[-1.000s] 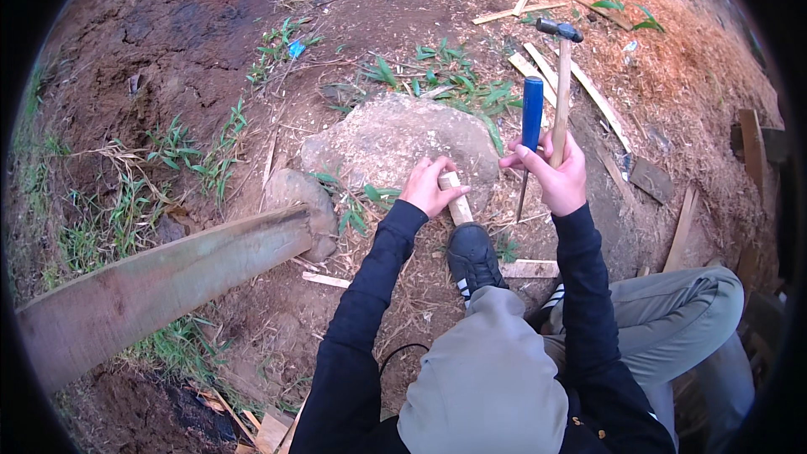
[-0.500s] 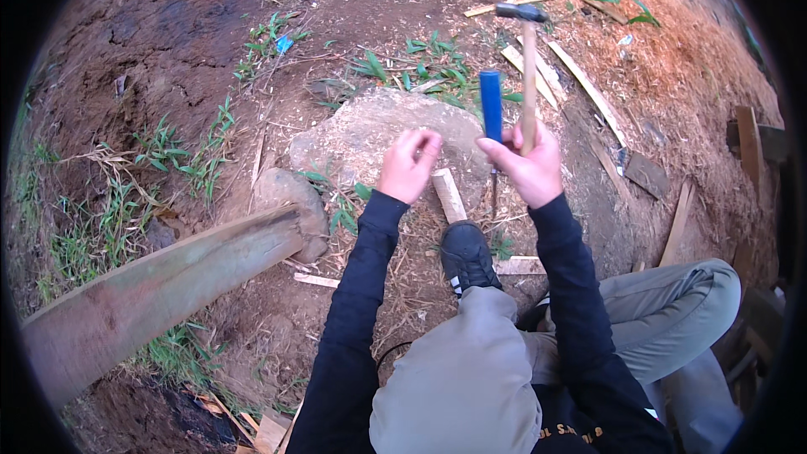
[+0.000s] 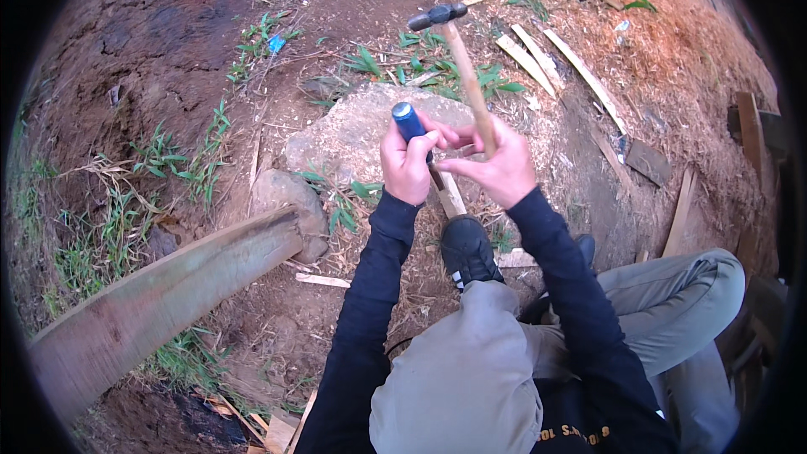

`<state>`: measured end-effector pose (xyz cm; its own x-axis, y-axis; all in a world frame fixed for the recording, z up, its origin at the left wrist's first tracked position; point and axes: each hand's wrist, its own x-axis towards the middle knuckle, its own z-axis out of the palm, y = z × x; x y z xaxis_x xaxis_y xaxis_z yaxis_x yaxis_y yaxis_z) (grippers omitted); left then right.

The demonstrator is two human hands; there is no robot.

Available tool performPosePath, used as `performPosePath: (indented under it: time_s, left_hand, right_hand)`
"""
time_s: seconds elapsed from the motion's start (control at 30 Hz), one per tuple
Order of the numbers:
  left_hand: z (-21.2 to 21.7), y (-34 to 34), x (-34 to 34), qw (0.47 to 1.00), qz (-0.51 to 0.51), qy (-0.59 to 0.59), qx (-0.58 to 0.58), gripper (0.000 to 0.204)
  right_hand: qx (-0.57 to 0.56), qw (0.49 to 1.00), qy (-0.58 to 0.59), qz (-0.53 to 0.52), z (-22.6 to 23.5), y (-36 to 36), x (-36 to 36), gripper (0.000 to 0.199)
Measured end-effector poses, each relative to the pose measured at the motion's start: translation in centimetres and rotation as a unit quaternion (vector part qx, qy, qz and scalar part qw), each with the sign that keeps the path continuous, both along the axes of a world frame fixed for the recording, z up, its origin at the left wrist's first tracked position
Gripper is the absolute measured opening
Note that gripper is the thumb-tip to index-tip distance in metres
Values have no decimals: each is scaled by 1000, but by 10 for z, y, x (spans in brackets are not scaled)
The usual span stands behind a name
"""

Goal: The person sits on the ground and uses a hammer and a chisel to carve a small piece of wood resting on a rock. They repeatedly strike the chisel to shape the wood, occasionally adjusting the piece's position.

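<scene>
A: What is the left hand (image 3: 407, 166) doing?

B: It is wrapped tight around a blue-handled tool with a round grey end (image 3: 410, 124). The blue handle sticks up out of the fist, toward 12 o'clock.

A: And the right hand (image 3: 502, 170)?

B: Its fingers are curled around the long pale wooden handle of a hammer with a dark metal head (image 3: 460, 63). The head points up toward 12 o'clock, well above the hand. The two hands are touching each other.

A: What is under them?

B: A short pale wooden stake (image 3: 449, 193) pokes out just below the hands, at 6 o'clock from them. A black shoe (image 3: 465, 250) is just below the stake. A big flat grey stone (image 3: 353, 130) lies under the hands, reaching out toward 9 o'clock.

A: Anything else close by?

B: A long grey wooden plank (image 3: 160, 303) runs off to 8 o'clock. Thin wood strips (image 3: 555, 46) lie on the dirt at 1 o'clock.
</scene>
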<state>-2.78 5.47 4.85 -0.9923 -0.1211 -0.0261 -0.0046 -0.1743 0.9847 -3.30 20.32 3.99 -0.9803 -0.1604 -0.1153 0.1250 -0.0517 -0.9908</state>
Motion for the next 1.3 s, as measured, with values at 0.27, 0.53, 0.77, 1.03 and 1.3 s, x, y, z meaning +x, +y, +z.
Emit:
performPosePath:
  time_s: [0.27,0.53,0.77,1.03,1.3]
  left_hand:
    - [-6,2,13,992,50,59,95,16]
    - [-4,9,16,991,28,27,125,11]
    - [-12,12,16,999,-4,38,37,8]
    - [-19,12,6,998,46,26,43,13]
    - [-25,13,-5,1000,13,21,18,10]
  right_hand:
    - [191,980,-43,-41,35,71,11,38]
    - [209,973,-80,-61,26,79,40,41]
    - [210,973,-78,-55,37,82,45,28]
    - [334,919,100,183,121,125,12,26]
    - [442,791,263,331,163,119,-66,26]
